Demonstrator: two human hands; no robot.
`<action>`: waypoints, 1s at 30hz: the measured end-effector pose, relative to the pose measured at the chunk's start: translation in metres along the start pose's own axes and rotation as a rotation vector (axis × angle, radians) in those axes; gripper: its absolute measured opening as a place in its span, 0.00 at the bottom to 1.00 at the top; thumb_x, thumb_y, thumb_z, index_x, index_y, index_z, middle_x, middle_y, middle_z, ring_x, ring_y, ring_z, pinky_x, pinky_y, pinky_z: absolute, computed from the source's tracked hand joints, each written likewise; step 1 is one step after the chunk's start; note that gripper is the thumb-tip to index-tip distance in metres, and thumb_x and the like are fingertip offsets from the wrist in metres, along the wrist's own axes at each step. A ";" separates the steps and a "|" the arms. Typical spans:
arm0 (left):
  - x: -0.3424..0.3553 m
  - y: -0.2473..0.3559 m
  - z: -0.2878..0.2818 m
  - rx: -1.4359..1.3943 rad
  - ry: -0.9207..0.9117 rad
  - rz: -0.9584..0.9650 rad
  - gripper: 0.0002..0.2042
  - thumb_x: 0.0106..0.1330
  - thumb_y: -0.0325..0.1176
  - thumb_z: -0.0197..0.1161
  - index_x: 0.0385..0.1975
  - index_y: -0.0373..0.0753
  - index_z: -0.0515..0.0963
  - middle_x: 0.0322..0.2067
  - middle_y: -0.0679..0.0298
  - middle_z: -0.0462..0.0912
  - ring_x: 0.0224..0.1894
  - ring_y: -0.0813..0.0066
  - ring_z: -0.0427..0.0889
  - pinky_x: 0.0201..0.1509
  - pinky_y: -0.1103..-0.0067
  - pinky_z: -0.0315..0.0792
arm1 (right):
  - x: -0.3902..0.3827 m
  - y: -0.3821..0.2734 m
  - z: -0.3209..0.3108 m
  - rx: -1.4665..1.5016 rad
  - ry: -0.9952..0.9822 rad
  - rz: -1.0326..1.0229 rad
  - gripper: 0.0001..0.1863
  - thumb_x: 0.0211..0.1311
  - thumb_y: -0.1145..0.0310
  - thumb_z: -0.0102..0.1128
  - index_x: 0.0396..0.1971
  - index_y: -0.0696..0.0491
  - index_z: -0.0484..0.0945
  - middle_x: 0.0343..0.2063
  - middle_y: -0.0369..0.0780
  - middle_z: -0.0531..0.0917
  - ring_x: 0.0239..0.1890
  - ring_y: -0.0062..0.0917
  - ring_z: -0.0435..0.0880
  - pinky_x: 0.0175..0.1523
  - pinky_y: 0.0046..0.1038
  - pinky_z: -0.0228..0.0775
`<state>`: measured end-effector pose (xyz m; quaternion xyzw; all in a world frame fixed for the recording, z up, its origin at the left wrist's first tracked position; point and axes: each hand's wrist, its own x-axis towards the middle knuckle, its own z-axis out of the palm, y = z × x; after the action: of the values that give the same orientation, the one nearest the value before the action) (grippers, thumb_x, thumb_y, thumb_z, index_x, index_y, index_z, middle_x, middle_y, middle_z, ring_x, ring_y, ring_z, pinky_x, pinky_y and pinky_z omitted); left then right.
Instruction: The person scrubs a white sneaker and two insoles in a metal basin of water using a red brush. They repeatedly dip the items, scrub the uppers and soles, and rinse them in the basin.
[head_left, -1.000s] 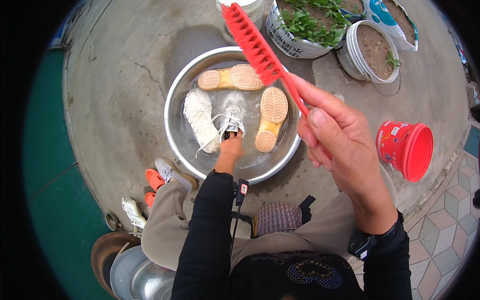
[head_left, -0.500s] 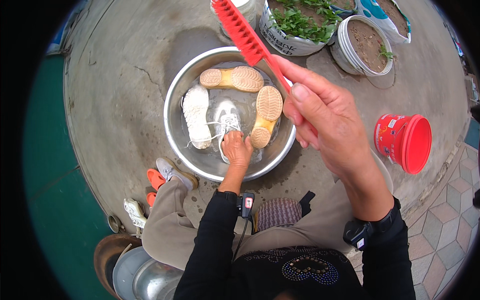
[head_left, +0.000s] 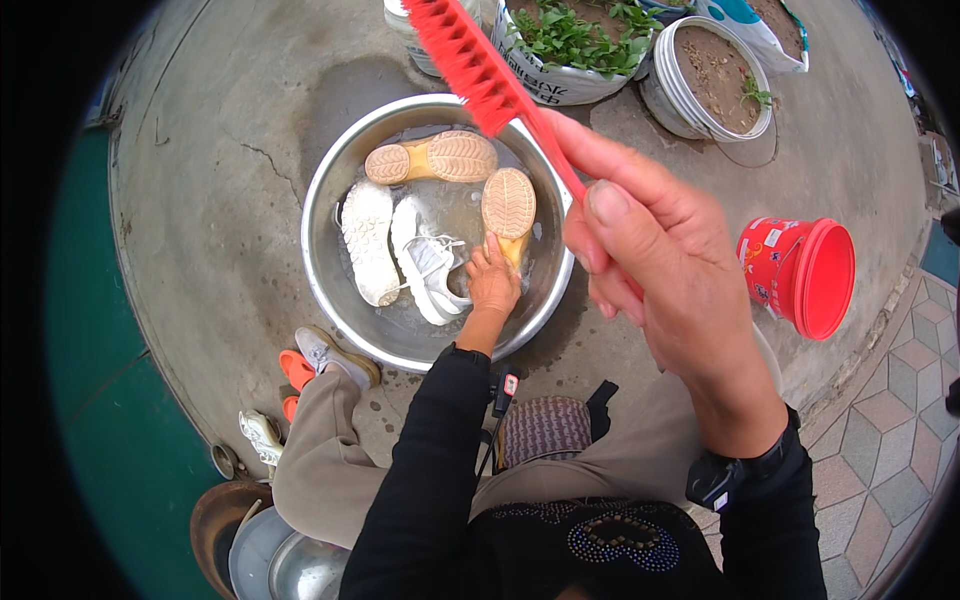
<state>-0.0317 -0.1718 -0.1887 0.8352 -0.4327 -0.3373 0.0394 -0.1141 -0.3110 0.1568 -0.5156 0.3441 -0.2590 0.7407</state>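
Basin, metal, round, centre of frame, water in the bottom. Four shoes inside. Top shoe lies across the upper part, tan sole up. Right shoe runs up and down at the basin's right, also tan sole up. Left shoe along the left wall, white sole up. Laced shoe, white, in the middle, tilted, opening toward lower right, laces loose.

Left hand down in the basin, back of hand up, just right of the laced shoe's opening. Fingers extended, tips at the lower end of the right shoe; cannot tell whether they grip it or only touch.

Right hand raised, right of centre, nearer the camera. Fingers clenched around the handle of the brush: red, handle pinched beneath the thumb, bristle head slanting to the top edge, above the basin, clear of the shoes.

Surroundings: red bucket at right, mouth facing right. Planter with leafy greens at top; pail of soil beside it. Orange slippers lower left, next to the person's foot.
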 end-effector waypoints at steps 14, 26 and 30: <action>-0.109 -0.045 -0.124 -2.155 -0.200 -0.130 0.28 0.58 0.44 0.52 0.57 0.37 0.66 0.53 0.55 0.72 0.53 0.56 0.73 0.55 0.59 0.68 | -0.014 0.056 0.007 -0.398 -0.114 0.022 0.19 0.63 0.68 0.50 0.53 0.57 0.72 0.37 0.40 0.81 0.38 0.19 0.77 0.44 0.21 0.68; -0.221 -0.054 -0.141 -2.168 0.143 0.098 0.31 0.59 0.33 0.50 0.65 0.34 0.54 0.59 0.55 0.65 0.60 0.64 0.66 0.62 0.71 0.62 | -0.089 0.134 0.053 -0.657 -0.267 -0.141 0.19 0.62 0.67 0.51 0.53 0.51 0.73 0.48 0.49 0.77 0.47 0.36 0.80 0.52 0.27 0.68; -0.229 -0.061 -0.143 -1.969 0.246 0.123 0.31 0.58 0.31 0.50 0.64 0.32 0.54 0.59 0.54 0.66 0.59 0.68 0.68 0.61 0.75 0.62 | -0.110 0.125 0.077 -1.235 -0.376 -0.280 0.19 0.60 0.62 0.53 0.53 0.41 0.74 0.33 0.45 0.80 0.33 0.43 0.80 0.38 0.36 0.73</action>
<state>0.0052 0.0058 0.0208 0.4352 0.0050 -0.4545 0.7772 -0.1201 -0.1433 0.0836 -0.9220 0.2239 -0.0137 0.3157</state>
